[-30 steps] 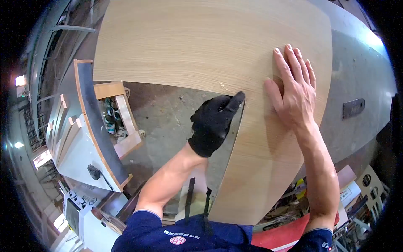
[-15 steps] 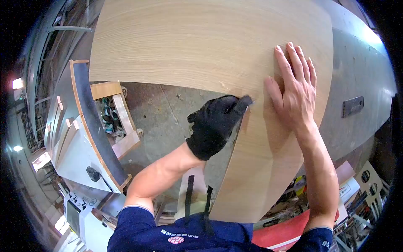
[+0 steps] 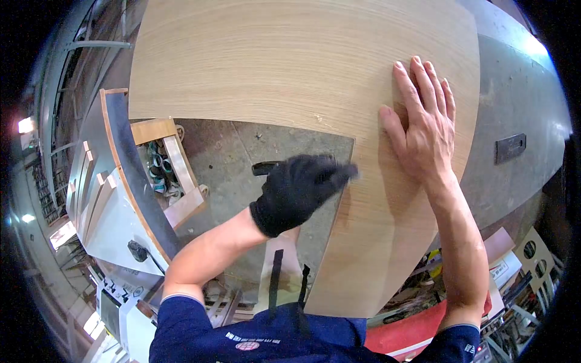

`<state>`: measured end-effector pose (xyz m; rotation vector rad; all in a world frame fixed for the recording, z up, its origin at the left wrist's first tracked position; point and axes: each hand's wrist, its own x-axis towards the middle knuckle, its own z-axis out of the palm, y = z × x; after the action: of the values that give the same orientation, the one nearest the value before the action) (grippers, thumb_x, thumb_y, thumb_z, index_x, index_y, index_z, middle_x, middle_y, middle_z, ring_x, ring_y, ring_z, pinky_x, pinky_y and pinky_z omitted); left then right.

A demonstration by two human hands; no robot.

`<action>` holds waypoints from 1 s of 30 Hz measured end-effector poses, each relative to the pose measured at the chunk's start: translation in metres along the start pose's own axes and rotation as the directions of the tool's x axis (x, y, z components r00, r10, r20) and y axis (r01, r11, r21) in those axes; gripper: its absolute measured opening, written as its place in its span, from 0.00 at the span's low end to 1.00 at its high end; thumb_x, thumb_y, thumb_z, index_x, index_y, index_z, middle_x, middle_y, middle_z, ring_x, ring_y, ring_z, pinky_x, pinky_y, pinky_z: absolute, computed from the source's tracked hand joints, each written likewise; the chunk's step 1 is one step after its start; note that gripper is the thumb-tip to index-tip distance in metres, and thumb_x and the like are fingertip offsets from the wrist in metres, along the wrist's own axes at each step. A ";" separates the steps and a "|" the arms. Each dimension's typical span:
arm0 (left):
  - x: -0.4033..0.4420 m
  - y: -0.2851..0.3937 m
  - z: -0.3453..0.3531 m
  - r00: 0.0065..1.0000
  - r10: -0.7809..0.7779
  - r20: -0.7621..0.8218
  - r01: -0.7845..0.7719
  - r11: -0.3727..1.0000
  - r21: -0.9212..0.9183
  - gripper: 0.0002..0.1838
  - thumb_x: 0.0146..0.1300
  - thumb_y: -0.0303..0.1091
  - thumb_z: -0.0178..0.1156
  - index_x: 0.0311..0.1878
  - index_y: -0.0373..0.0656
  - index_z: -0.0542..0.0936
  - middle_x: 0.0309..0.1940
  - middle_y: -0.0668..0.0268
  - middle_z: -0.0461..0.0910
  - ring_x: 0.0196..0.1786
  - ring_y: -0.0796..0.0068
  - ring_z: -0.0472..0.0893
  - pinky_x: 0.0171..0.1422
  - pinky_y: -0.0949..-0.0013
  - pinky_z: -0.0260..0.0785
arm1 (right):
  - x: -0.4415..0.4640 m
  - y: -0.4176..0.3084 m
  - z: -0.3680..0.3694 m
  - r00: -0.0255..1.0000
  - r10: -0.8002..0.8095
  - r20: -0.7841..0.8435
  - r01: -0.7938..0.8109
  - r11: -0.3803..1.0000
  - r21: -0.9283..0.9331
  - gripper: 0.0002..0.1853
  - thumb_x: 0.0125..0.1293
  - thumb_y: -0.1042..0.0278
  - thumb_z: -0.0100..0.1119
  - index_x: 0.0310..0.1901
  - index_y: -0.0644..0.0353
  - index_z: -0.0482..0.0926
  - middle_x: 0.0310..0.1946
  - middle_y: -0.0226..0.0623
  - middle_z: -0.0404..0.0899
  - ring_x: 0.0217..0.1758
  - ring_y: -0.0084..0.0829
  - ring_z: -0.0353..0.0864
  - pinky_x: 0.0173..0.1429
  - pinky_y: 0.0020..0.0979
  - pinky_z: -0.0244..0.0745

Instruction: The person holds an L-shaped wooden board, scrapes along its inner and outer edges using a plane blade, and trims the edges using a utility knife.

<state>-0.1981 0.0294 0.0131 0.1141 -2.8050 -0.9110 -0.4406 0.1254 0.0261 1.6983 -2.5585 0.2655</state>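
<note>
My left hand [image 3: 305,190], in a black glove, is closed around a dark-handled tool [image 3: 264,168] whose end sticks out behind the fist. Its fingertips are at the inner edge of the L-shaped wood-grain board [image 3: 266,60], just below the inside corner; the tool's working end is hidden or blurred. My bare right hand [image 3: 425,136] lies flat on the board to the right of that corner, fingers apart and pointing away from me. A few small shavings [image 3: 319,118] lie on the board near the corner.
A dark flat metal plate [image 3: 510,149] lies on the grey surface at the right. On the left stand a curved panel with a dark face [image 3: 136,163] and a wooden frame dolly [image 3: 180,163]. Scrap and a red object [image 3: 405,330] are at the lower right.
My left hand has moved from the board's inside corner down and toward me along the inner edge, and the tool's rear end now shows. My right hand has stayed nearly in place.
</note>
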 end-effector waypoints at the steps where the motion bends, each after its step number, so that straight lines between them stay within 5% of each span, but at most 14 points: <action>1: 0.013 0.001 0.003 0.990 -0.085 -0.109 0.086 0.996 0.004 0.26 0.58 0.28 0.59 0.63 0.49 0.79 0.46 0.58 0.83 0.48 0.56 0.83 0.50 0.57 0.77 | 0.001 0.001 0.000 1.000 -0.005 -0.011 0.005 1.000 -0.002 0.32 0.71 0.47 0.51 0.75 0.47 0.67 0.78 0.41 0.60 0.83 0.39 0.52 0.86 0.45 0.40; 3: 0.026 0.004 0.008 0.965 -0.162 -0.207 0.173 0.984 0.039 0.28 0.56 0.30 0.60 0.63 0.53 0.80 0.45 0.55 0.82 0.47 0.56 0.83 0.54 0.56 0.76 | -0.001 0.002 0.003 1.000 -0.012 -0.019 0.012 1.000 -0.002 0.32 0.71 0.47 0.51 0.75 0.47 0.67 0.78 0.40 0.60 0.83 0.39 0.52 0.86 0.45 0.40; 6: -0.007 0.007 0.006 0.976 0.056 0.210 -0.071 0.995 0.063 0.28 0.56 0.31 0.60 0.63 0.53 0.80 0.41 0.58 0.80 0.47 0.57 0.82 0.55 0.55 0.76 | -0.001 0.001 0.002 1.000 -0.003 -0.010 0.003 1.000 0.005 0.32 0.71 0.47 0.51 0.75 0.47 0.67 0.78 0.40 0.60 0.83 0.39 0.53 0.86 0.45 0.40; 7: -0.024 0.008 0.009 0.959 0.247 0.139 -0.262 0.960 0.101 0.27 0.57 0.33 0.60 0.63 0.53 0.80 0.37 0.62 0.78 0.48 0.57 0.82 0.52 0.55 0.76 | 0.000 0.002 0.002 1.000 0.001 -0.017 -0.001 1.000 0.005 0.32 0.71 0.47 0.51 0.75 0.47 0.67 0.78 0.40 0.60 0.83 0.39 0.53 0.86 0.45 0.40; 12: 0.016 0.009 0.003 0.983 -0.147 -0.106 0.160 0.980 0.121 0.29 0.55 0.31 0.62 0.64 0.54 0.80 0.49 0.58 0.82 0.49 0.56 0.82 0.52 0.56 0.75 | -0.001 0.000 0.001 1.000 0.008 -0.024 -0.007 1.000 0.006 0.32 0.71 0.46 0.51 0.74 0.46 0.68 0.78 0.40 0.61 0.83 0.39 0.54 0.86 0.45 0.41; 13: 0.026 -0.003 0.008 0.983 -0.106 -0.148 0.118 0.990 0.078 0.29 0.54 0.31 0.63 0.64 0.52 0.80 0.47 0.58 0.82 0.47 0.56 0.81 0.47 0.55 0.75 | -0.003 0.001 0.002 0.999 -0.002 -0.046 0.003 1.000 0.016 0.32 0.70 0.46 0.53 0.73 0.47 0.69 0.76 0.41 0.63 0.82 0.40 0.56 0.85 0.46 0.42; 19: -0.071 0.033 0.013 0.927 0.298 0.226 -0.309 0.951 0.012 0.26 0.56 0.35 0.58 0.61 0.56 0.82 0.33 0.68 0.73 0.37 0.66 0.80 0.37 0.64 0.74 | -0.001 0.003 0.005 1.000 0.004 -0.029 -0.004 1.000 -0.002 0.32 0.71 0.45 0.51 0.75 0.45 0.67 0.77 0.39 0.61 0.83 0.39 0.54 0.85 0.45 0.42; 20: -0.075 0.037 0.011 0.896 0.316 0.312 -0.301 0.949 -0.096 0.25 0.58 0.35 0.59 0.62 0.57 0.82 0.35 0.67 0.76 0.38 0.66 0.81 0.37 0.65 0.75 | -0.001 0.003 0.005 1.000 0.003 -0.029 -0.002 1.000 0.003 0.32 0.71 0.45 0.51 0.75 0.45 0.67 0.77 0.39 0.61 0.83 0.39 0.54 0.85 0.45 0.42; 22: -0.072 0.032 0.021 0.897 0.052 0.438 0.010 0.990 -0.137 0.24 0.59 0.35 0.59 0.61 0.55 0.82 0.39 0.65 0.81 0.39 0.62 0.82 0.41 0.61 0.75 | -0.002 0.003 0.005 0.998 -0.012 -0.063 0.013 1.000 0.019 0.33 0.70 0.45 0.54 0.74 0.46 0.69 0.76 0.41 0.63 0.81 0.40 0.56 0.85 0.46 0.43; 23: -0.041 0.027 0.014 0.896 -0.188 0.402 0.283 0.940 -0.190 0.24 0.58 0.32 0.61 0.61 0.51 0.82 0.45 0.62 0.84 0.43 0.55 0.82 0.46 0.55 0.75 | -0.001 0.003 0.005 0.996 -0.018 -0.092 0.022 0.999 0.034 0.33 0.68 0.46 0.55 0.73 0.47 0.70 0.75 0.42 0.65 0.80 0.42 0.58 0.84 0.47 0.44; 24: -0.021 0.020 0.023 0.997 -0.079 -0.026 0.081 0.995 0.066 0.26 0.55 0.28 0.62 0.61 0.49 0.82 0.47 0.61 0.84 0.46 0.53 0.82 0.51 0.52 0.73 | -0.002 0.002 0.007 0.993 -0.022 -0.118 0.028 0.998 0.049 0.33 0.67 0.46 0.57 0.71 0.48 0.71 0.74 0.43 0.66 0.79 0.43 0.60 0.83 0.47 0.46; 26: 0.013 0.004 0.025 0.958 -0.087 -0.271 0.083 0.996 -0.027 0.28 0.53 0.26 0.62 0.61 0.51 0.82 0.44 0.59 0.83 0.45 0.53 0.82 0.47 0.52 0.74 | -0.005 0.004 0.008 0.994 -0.035 -0.100 0.038 0.999 0.027 0.33 0.69 0.45 0.55 0.73 0.46 0.70 0.75 0.41 0.64 0.80 0.41 0.58 0.84 0.47 0.44; 28: -0.023 0.015 0.037 0.999 -0.040 -0.014 0.041 0.993 0.112 0.28 0.55 0.30 0.62 0.62 0.53 0.81 0.39 0.58 0.81 0.38 0.53 0.81 0.41 0.51 0.73 | -0.004 0.004 0.009 0.997 -0.030 -0.070 0.030 1.000 -0.005 0.32 0.72 0.45 0.52 0.75 0.45 0.67 0.78 0.38 0.60 0.83 0.38 0.54 0.85 0.45 0.41; 30: -0.077 0.044 0.031 0.961 0.146 0.234 -0.118 0.985 -0.127 0.13 0.70 0.38 0.58 0.54 0.54 0.84 0.27 0.59 0.76 0.29 0.55 0.78 0.32 0.54 0.70 | -0.004 0.005 0.011 0.996 -0.032 -0.087 0.033 0.999 0.012 0.33 0.71 0.44 0.53 0.74 0.45 0.68 0.77 0.39 0.62 0.82 0.39 0.56 0.85 0.46 0.42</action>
<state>-0.1301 0.0933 0.0025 -0.2130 -2.9266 -1.1156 -0.4428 0.1291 0.0145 1.6914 -2.4710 0.3470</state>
